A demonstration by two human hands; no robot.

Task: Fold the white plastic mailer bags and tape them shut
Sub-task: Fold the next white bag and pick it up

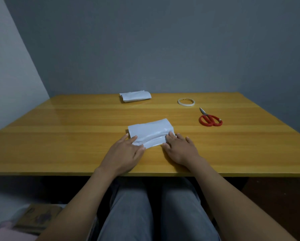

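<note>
A folded white mailer bag (151, 130) lies near the middle of the wooden table (67, 136). My left hand (124, 152) presses flat on its near left corner with straight fingers. My right hand (179, 148) lies flat on its near right end, fingertips on the plastic. A second folded white mailer bag (135, 96) rests at the far edge of the table. A roll of white tape (186, 102) lies at the far right, apart from both hands.
Red-handled scissors (210, 119) lie shut to the right of the near bag, blades pointing away. A grey wall stands right behind the table. The table's near edge runs just above my lap. Some flat items lie on the floor at the lower left.
</note>
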